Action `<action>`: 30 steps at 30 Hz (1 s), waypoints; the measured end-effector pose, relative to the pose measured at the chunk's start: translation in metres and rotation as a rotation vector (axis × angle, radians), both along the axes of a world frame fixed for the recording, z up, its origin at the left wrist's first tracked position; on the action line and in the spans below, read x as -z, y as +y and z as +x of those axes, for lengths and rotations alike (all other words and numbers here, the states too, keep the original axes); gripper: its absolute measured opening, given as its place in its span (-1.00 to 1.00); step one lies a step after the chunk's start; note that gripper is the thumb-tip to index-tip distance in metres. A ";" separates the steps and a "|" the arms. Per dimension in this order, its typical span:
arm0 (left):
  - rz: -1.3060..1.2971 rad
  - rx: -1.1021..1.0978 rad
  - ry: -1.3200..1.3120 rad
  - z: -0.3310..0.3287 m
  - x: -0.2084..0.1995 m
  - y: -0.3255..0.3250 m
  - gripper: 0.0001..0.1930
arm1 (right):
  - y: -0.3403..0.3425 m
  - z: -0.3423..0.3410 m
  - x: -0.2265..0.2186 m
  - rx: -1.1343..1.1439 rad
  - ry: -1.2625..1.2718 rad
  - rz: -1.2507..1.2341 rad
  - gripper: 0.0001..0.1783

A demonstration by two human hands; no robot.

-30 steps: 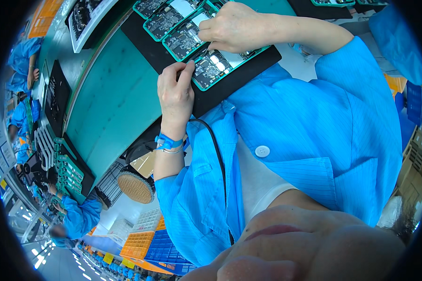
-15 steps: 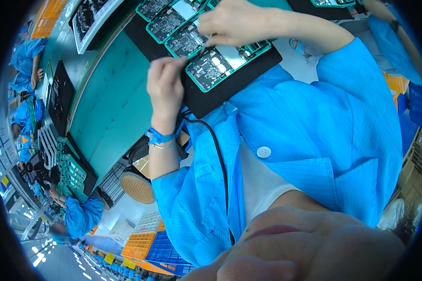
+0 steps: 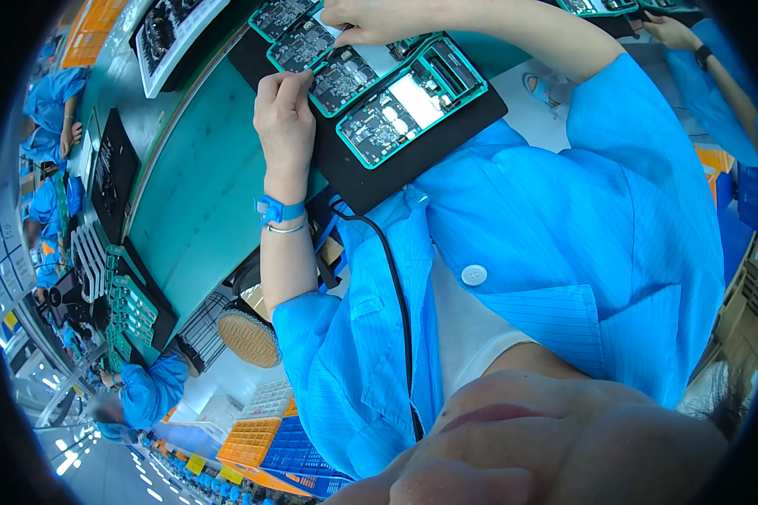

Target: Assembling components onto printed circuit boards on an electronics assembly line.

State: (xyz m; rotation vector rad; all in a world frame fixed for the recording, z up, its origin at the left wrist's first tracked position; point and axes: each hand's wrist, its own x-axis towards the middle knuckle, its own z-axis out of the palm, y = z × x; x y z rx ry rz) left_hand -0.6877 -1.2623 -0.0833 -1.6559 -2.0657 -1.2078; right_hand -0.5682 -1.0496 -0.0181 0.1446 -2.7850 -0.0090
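Several teal-framed device housings with dark circuit boards lie in a row on a black mat (image 3: 341, 172). The nearest housing (image 3: 375, 130) shows a bright silver plate beside its board. Behind it lies a second housing (image 3: 343, 82), then a third housing (image 3: 301, 49). My left hand (image 3: 285, 122) has its fingertips pinched together at the left edges of the second and third housings; whatever they hold is hidden. My right hand (image 3: 358, 21) reaches over the farther housings with its fingers curled and pressed together. What it grips, if anything, I cannot make out.
The green bench (image 3: 198, 185) curves along the left. A white tray of dark parts (image 3: 177, 38) sits at the far left. A black cable (image 3: 387, 252) runs down my jacket. Co-workers in blue sit to the left; another person's hand (image 3: 674, 34) shows at upper right.
Both my hands have moved away from the nearest housing, toward the farther ones. My right hand shifted up and left, uncovering more of the nearest two housings; my left hand shifted left and slightly up.
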 end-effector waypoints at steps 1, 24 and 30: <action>0.000 0.000 0.000 0.000 0.001 0.001 -0.87 | 0.001 0.000 0.001 -0.009 -0.004 0.010 -0.75; -0.017 -0.014 0.115 0.001 0.005 0.000 -0.78 | -0.008 0.001 -0.001 -0.007 -0.060 0.082 -0.77; -0.017 -0.019 0.137 0.001 0.005 0.000 -0.78 | -0.005 0.001 0.001 -0.034 -0.041 0.064 -0.78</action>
